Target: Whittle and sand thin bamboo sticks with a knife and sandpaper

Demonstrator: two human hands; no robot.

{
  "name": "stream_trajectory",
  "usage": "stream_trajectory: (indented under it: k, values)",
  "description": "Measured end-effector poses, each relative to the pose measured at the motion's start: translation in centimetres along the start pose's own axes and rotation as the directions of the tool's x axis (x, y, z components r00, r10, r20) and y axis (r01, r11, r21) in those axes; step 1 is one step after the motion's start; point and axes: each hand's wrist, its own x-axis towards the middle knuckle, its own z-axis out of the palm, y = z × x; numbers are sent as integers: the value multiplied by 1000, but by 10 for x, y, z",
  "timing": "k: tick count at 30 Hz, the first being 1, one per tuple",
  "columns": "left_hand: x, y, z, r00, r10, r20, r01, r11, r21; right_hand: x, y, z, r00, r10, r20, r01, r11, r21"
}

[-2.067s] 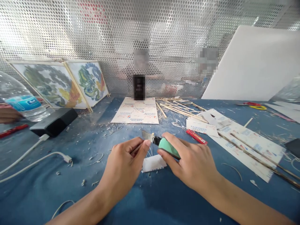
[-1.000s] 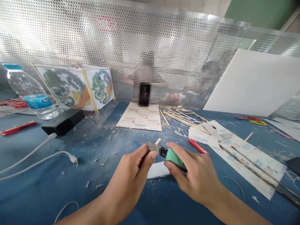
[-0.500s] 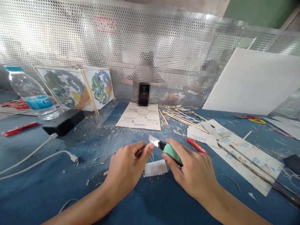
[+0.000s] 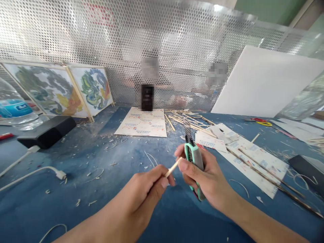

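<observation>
My left hand [image 4: 149,189] is closed on a thin wooden stick [image 4: 173,167], whose pale end sticks out toward the right. In my right hand [image 4: 205,172] is a green and grey utility knife [image 4: 194,155] with its blade out, pointing up and away from me. The right thumb and a fingertip also touch the far end of the stick. Fingers hide the rest of the stick. Both hands are above the blue table [image 4: 106,209], which is littered with shavings.
Sandpaper sheets [image 4: 141,123] lie face down ahead, and another sheet [image 4: 265,172] at right bears dark sticks. Beyond are a pile of thin wooden strips [image 4: 187,118], scissors [image 4: 263,122] and a white board [image 4: 265,81]. At left stand a painted lantern frame [image 4: 50,89], a bottle [image 4: 17,108] and a black box [image 4: 48,131].
The knife has turned from lying across toward the left hand to blade up. The stick now shows between both hands, with right fingers on its end. The view has shifted right.
</observation>
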Motion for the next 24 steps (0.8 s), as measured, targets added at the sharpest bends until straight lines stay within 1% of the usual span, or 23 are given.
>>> stream_trajectory:
  k: [2,5,9,11,12,13,14,16,17,19,21,24]
  values:
    - [0,-2,5,1000,-6,0,6,999,-32,0,1,-1,1000,4,5,-4,1000,-8]
    - [-2,-6,12,999,-50,0,49,988,-145,1,1,-4,999,1,-36,-1,1000,-9]
    - [-5,-12,17,982,-190,-14,181,953,-242,6,-2,-11,992,25,-125,-23,1000,20]
    - [-6,-15,17,967,-253,-5,242,931,-274,8,-2,-14,985,-19,-173,10,999,-53]
    - [-7,-16,17,961,-278,-11,262,918,-297,9,-2,-16,982,-68,-175,47,991,-122]
    - [-7,-17,17,954,-299,-27,274,905,-326,9,-1,-16,981,-122,-150,88,973,-213]
    - [-6,-17,16,947,-316,-56,276,893,-356,8,0,-16,979,-177,-96,138,937,-322]
    - [-5,-17,16,940,-308,-150,227,889,-398,6,2,-15,967,-249,58,240,808,-538]
    - [-4,-17,16,937,-278,-211,179,902,-393,5,3,-14,959,-256,123,275,732,-623]
    - [-2,-15,16,934,-181,-308,73,941,-329,3,5,-12,949,-257,183,306,611,-730]
    - [1,-12,15,946,-97,-311,17,968,-250,2,7,-10,942,-269,200,321,547,-773]
    - [6,-11,10,970,-54,-236,16,987,-162,1,8,-9,924,-304,232,358,472,-806]
